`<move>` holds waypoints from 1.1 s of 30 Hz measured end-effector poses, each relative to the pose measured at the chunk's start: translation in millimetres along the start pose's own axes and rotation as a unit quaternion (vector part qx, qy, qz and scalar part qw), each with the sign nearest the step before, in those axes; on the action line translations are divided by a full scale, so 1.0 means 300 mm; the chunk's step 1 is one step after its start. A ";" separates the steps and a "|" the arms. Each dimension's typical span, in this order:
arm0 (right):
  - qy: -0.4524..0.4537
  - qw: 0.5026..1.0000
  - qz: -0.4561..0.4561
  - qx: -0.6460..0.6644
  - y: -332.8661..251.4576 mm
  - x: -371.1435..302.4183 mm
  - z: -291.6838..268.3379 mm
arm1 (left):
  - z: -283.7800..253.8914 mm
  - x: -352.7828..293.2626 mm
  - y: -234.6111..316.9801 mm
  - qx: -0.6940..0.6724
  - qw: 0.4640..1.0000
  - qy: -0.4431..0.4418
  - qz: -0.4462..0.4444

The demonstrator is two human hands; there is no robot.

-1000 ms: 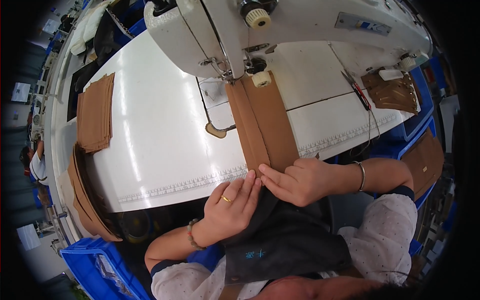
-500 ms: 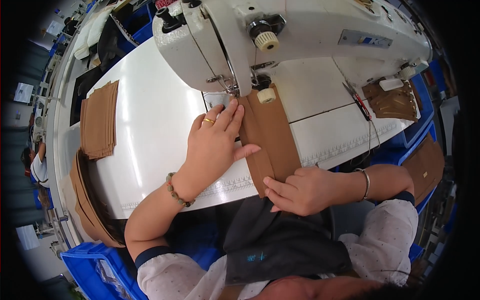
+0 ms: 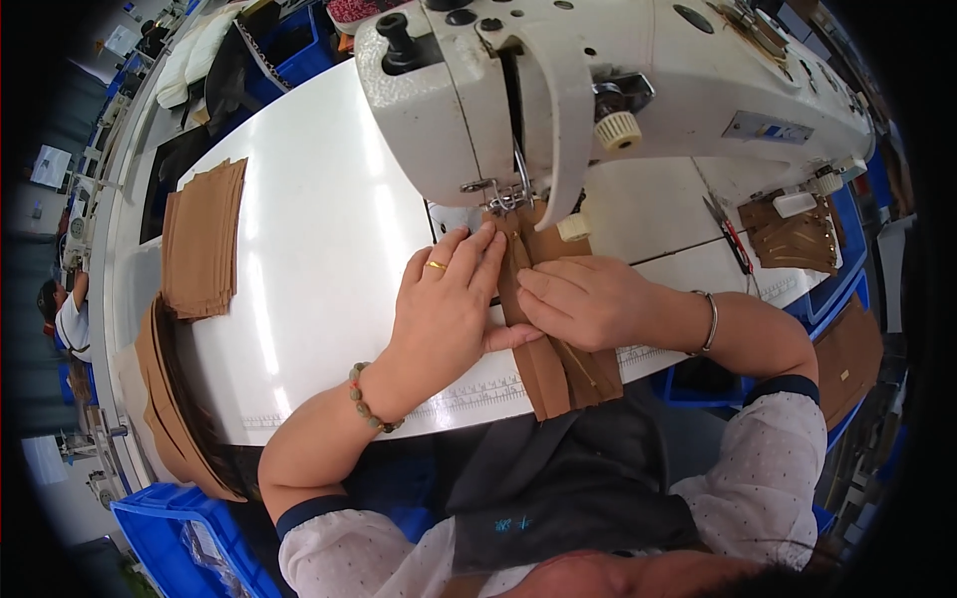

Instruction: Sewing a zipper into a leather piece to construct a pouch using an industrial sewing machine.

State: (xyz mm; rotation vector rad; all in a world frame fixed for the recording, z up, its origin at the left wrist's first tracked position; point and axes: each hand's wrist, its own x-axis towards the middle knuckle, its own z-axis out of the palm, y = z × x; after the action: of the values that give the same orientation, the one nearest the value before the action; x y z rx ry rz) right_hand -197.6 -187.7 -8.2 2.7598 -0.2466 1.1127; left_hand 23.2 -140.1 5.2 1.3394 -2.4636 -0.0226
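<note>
A strip of brown fabric (image 3: 543, 384) runs from under the needle area of a white sewing machine (image 3: 439, 120) toward the table's front edge. Along it lies a brown zipper (image 3: 580, 367) with a thin gold-coloured line. My left hand (image 3: 449, 284) rests flat on the fabric's left side, fingers stretched toward the presser foot (image 3: 510, 199) and thumb spread across the strip. With fingers pinched together, my right hand (image 3: 588, 299) grips the zipper at the strip's middle; its fingertips partly hide the grip.
A stack of brown pieces (image 3: 204, 239) lies at left on the white table (image 3: 309, 199). Red-handled snips (image 3: 733, 239) and brown zippered pieces (image 3: 793, 239) are at right. Blue bins (image 3: 189, 523) stand below the table edges. Another person (image 3: 72, 319) sits far left.
My right hand has moved up from the fabric's near end to its middle. A zipper now shows on the fabric. My left hand stays near the presser foot. The view has shifted slightly.
</note>
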 end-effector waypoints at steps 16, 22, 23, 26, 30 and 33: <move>-0.116 0.992 0.052 -0.007 0.013 -0.025 -0.016 | -0.011 0.004 0.003 -0.020 1.000 -0.004 -0.009; -0.119 0.992 0.049 0.013 0.013 -0.028 -0.008 | -0.027 -0.008 0.021 -0.054 0.996 -0.052 -0.047; -0.113 0.992 0.049 0.016 0.014 -0.029 -0.007 | -0.028 -0.007 0.022 -0.044 0.998 -0.036 -0.031; -0.098 0.994 0.047 0.020 0.021 -0.029 -0.005 | -0.022 -0.002 0.022 -0.021 1.000 0.003 0.009; -0.092 0.994 0.055 0.028 0.024 -0.023 -0.011 | -0.012 -0.002 0.022 0.000 1.000 -0.012 0.010; -0.080 0.992 0.098 -0.025 0.014 -0.014 -0.008 | -0.012 -0.006 0.025 0.003 1.000 -0.020 0.004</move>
State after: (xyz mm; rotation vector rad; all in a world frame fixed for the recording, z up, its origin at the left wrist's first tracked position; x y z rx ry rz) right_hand -203.1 -191.0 -9.1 2.8309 -0.5692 0.9114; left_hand 19.1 -134.1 9.3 1.3450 -2.5038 -0.0408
